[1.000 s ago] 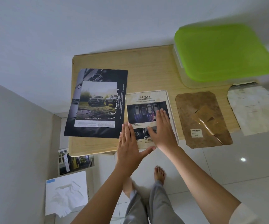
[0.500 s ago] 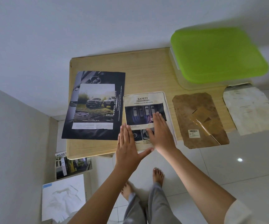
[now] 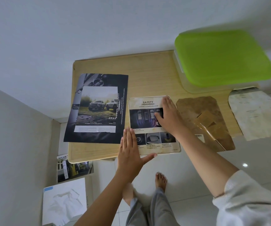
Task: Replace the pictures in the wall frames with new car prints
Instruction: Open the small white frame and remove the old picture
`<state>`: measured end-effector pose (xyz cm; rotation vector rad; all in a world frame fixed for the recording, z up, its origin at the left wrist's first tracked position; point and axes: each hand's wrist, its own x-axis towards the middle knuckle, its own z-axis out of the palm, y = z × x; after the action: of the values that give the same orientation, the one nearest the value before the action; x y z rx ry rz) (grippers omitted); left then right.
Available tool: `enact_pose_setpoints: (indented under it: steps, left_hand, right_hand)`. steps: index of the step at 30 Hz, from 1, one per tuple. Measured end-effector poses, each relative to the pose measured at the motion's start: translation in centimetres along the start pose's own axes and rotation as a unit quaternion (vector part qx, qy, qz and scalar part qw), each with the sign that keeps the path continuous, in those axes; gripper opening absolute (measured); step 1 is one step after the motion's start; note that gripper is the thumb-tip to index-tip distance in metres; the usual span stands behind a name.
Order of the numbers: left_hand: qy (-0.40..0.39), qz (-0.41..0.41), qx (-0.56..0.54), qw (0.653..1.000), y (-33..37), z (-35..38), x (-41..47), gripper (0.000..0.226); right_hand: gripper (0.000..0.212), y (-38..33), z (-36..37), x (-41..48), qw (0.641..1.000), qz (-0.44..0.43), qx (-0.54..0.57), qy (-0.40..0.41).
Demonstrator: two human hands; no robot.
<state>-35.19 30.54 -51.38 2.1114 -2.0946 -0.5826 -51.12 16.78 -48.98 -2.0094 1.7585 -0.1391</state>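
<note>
So you look midway: the SAFETY print (image 3: pixel 147 126) lies on the table (image 3: pixel 147 70), apparently in its pale frame (image 3: pixel 128 115), with both hands flat and released on it, your left hand (image 3: pixel 129 150) at its near left corner, your right hand (image 3: pixel 169 116) on its far right side. Right of the print, the brown backing board (image 3: pixel 190 111) lies off, so closing and hanging look left to do. The print reads "SAFETY" and "Blind Spot Monitor"; a brochure (image 3: pixel 72 168) on the floor (image 3: pixel 196 168) to its near left reads "HILUX".

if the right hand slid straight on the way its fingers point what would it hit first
Likely nothing near: past the safety print, the right hand meets only bare wooden table, left of the green-lidded box, then the wall.
</note>
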Motion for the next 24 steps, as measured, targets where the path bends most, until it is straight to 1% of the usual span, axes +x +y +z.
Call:
enact_pose_setpoints:
  steps: [3, 5, 11, 16, 20, 24]
  left_hand:
    - [-0.002, -0.002, 0.000, 1.000, 0.0, 0.1, 0.0, 0.117]
    - [0.001, -0.002, 0.001, 1.000, 0.1, 0.1, 0.1, 0.117]
    - [0.004, -0.006, 0.001, 1.000, 0.1, 0.3, 0.1, 0.116]
    - [-0.001, -0.008, -0.002, 1.000, 0.2, 0.0, 0.0, 0.117]
    - [-0.002, -0.012, -0.004, 1.000, 0.2, 0.0, 0.0, 0.117]
    - [-0.001, -0.016, -0.002, 1.000, 0.3, 0.0, 0.0, 0.116]
  right_hand:
    - [0.073, -0.3, 0.2, -0.3, 1.000, -0.001, -0.017, 0.011]
    - [0.072, -0.5, -0.2, -0.3, 1.000, -0.004, -0.002, 0.019]
    - [0.064, -1.2, -0.1, -0.9, 0.994, -0.018, 0.089, 0.064]
    - [0.059, -1.1, -1.2, -0.9, 0.973, 0.007, 0.211, 0.092]
    - [0.050, -0.8, -2.7, -1.8, 0.974, 0.011, 0.214, 0.076]
    - [0.051, -0.3, -3.1, -3.0, 0.964, 0.039, 0.252, 0.082]
